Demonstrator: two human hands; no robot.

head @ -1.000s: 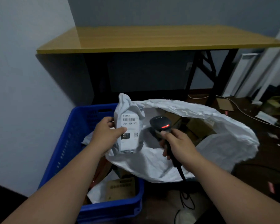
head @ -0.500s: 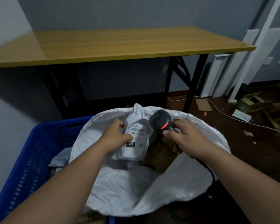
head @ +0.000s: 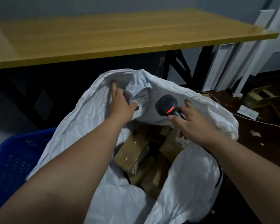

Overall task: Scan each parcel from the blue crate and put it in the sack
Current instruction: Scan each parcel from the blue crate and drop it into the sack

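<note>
The left hand [head: 122, 107] pinches the white labelled parcel [head: 141, 101] over the open sack [head: 81, 123], beside the blue crate [head: 14, 152]. The right hand [head: 192, 122] grips the scanner [head: 166, 106]. Best release it low, onto the brown boxes [head: 132, 154] inside, with the scanner cable clear of the mouth.

grey parcel [head: 144, 102] carried from crate into sack [head: 81, 126]

White sack [head: 81, 126], mouth open, centre. Grey parcel [head: 142, 101] at its 12 o'clock rim, pinched by left hand [head: 121, 105]. Right hand [head: 192, 123] grips black scanner [head: 167, 105], red light on. Brown boxes [head: 132, 152] inside. Blue crate [head: 14, 152] at 8 o'clock. Wooden bench [head: 103, 34] beyond.
</note>
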